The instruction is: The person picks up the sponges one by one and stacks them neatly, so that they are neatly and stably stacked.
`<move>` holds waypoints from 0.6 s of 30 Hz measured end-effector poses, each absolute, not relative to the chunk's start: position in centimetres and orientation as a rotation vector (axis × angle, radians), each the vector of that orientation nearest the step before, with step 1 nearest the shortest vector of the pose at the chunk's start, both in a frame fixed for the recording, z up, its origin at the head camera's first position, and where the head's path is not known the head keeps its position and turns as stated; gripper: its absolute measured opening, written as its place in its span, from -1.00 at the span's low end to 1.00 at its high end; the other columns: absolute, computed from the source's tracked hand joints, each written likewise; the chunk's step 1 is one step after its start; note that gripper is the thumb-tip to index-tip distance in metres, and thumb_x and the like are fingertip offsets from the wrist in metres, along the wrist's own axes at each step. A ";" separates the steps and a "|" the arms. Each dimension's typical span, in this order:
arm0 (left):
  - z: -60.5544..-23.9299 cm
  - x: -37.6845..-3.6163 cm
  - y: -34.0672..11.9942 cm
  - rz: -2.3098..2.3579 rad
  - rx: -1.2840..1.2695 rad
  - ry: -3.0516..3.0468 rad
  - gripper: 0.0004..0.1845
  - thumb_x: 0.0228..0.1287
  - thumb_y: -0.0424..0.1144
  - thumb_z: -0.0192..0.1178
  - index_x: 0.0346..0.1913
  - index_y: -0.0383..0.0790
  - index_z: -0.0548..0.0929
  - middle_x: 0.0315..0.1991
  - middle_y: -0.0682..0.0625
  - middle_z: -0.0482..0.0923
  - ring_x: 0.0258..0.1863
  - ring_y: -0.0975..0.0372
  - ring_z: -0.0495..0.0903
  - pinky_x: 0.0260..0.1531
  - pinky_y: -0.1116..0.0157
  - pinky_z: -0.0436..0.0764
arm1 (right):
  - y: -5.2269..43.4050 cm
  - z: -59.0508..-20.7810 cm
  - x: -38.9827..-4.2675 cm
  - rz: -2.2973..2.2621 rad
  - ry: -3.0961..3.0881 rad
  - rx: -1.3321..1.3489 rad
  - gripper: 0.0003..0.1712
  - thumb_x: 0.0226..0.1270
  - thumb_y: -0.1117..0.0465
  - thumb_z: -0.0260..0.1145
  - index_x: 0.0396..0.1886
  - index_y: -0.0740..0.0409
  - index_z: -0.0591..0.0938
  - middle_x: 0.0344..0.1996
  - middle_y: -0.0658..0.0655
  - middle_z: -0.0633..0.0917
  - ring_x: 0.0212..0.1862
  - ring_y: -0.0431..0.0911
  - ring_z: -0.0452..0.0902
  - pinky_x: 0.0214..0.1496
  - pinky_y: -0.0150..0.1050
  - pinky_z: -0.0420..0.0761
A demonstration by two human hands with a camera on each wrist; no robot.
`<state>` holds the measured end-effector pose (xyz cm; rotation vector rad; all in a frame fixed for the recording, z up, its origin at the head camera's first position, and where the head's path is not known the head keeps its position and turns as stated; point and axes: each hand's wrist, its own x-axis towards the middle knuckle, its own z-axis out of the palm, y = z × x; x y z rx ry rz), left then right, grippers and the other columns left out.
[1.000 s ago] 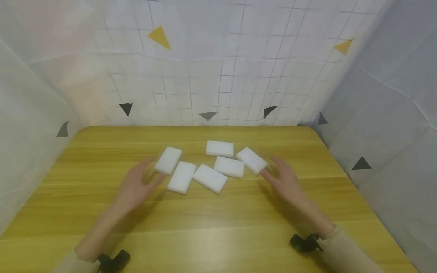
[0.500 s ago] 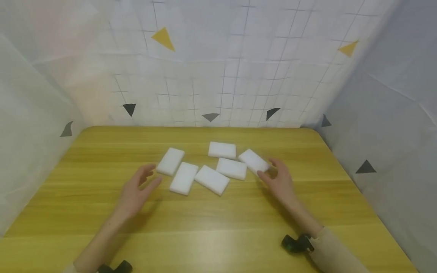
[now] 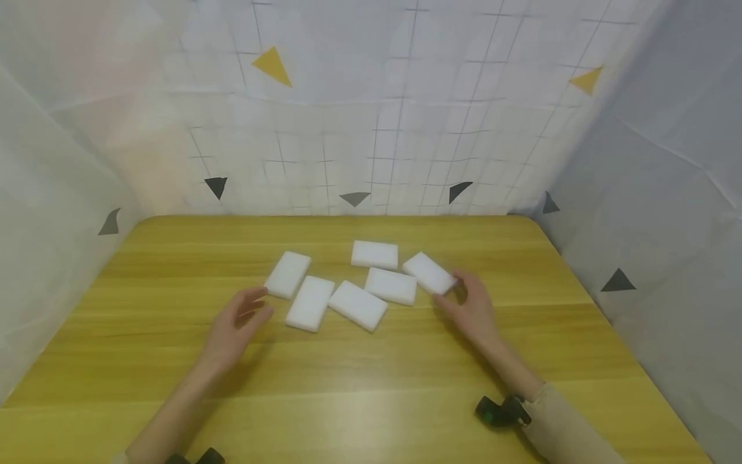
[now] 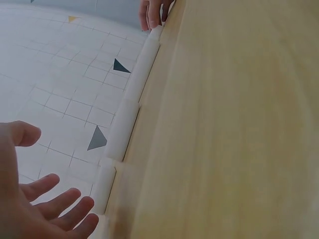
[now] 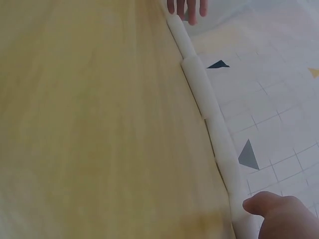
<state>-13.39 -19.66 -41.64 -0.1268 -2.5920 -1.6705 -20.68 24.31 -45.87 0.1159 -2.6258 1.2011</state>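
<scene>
Several white rectangular blocks lie flat on the wooden table in the head view. At the right end of the group, my right hand (image 3: 471, 309) pinches the tilted right block (image 3: 429, 273) by its near right end, thumb on one side and a finger on the other. The right wrist view shows that thumb (image 5: 269, 205) against a white edge. My left hand (image 3: 234, 325) hovers beside the left block (image 3: 288, 275), fingertips close to its lower left corner. Its fingers are spread and relaxed in the left wrist view, with nothing held.
Between the hands lie a slanted block (image 3: 310, 303), a near middle block (image 3: 358, 305), another block (image 3: 391, 285) and the far block (image 3: 375, 254). The wooden table (image 3: 348, 393) ends at a white patterned cloth (image 3: 324, 129) behind, with cloth at both sides.
My right thumb and finger have closed in on the right block's end. The left hand has drawn back slightly from the left block. The blocks keep their layout.
</scene>
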 end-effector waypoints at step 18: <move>-41.8 -13.0 -19.7 -1.660 -0.116 -2.585 -0.48 0.50 -0.06 0.12 0.37 -0.26 0.40 0.34 -0.21 0.44 0.30 -0.05 0.46 0.16 0.54 0.44 | 24.4 -46.2 -20.8 1.143 -2.627 0.114 -0.24 0.12 0.07 0.53 0.28 0.24 0.48 0.23 0.31 0.52 0.29 0.22 0.38 0.40 0.18 0.33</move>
